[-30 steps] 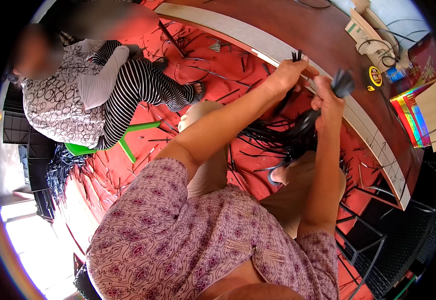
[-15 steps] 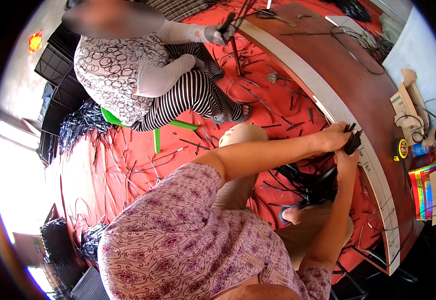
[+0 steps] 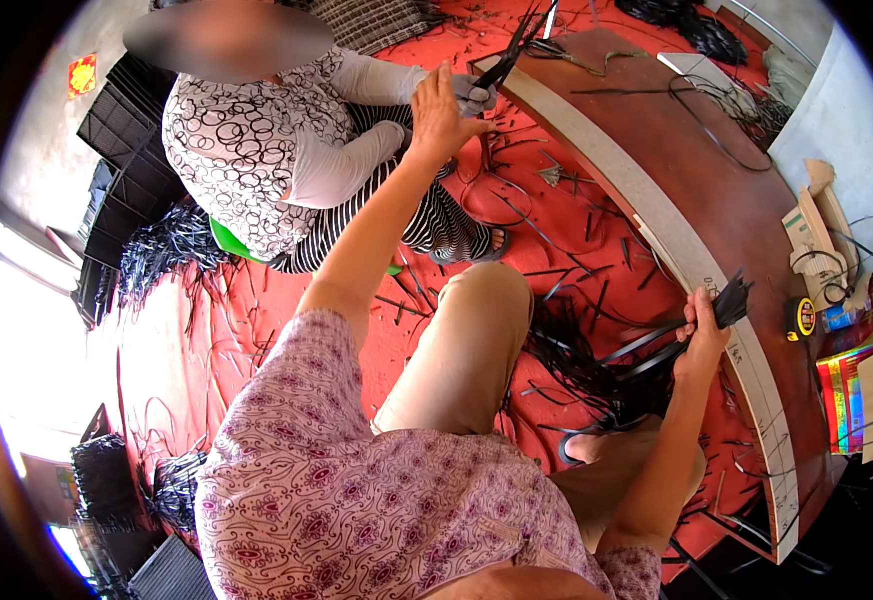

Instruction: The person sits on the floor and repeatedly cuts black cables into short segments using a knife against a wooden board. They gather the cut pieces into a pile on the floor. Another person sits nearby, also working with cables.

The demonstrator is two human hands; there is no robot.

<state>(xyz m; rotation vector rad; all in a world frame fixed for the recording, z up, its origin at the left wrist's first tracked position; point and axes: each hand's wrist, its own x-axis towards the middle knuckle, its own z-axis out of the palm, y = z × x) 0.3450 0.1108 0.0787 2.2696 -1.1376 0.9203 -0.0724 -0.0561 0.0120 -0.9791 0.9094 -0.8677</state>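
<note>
My right hand (image 3: 701,338) is closed round a bundle of black strips (image 3: 731,300) at the edge of the board. The cut-looking ends fan out above the fist, while long strips trail down to the left, toward a dark heap (image 3: 581,365) by my legs. My left hand (image 3: 441,115) is stretched far out to the upper left, fingers spread, with nothing seen in it. Close beside it, a co-worker's gloved hand (image 3: 471,95) grips another bunch of black strips (image 3: 506,60). Whether my fingers touch that glove, I cannot tell.
A long pale board (image 3: 646,200) with pencil marks edges the brown table (image 3: 676,130). On the table lie a tape measure (image 3: 799,318), torn cardboard (image 3: 814,235) and loose strips. The co-worker sits on a green stool (image 3: 231,238); black scraps litter the red floor (image 3: 456,340).
My left hand has let go of the bundle and swung to the upper left beside the co-worker's hand. The right hand keeps the bundle, now slightly lower. The co-worker's bunch has shifted right.
</note>
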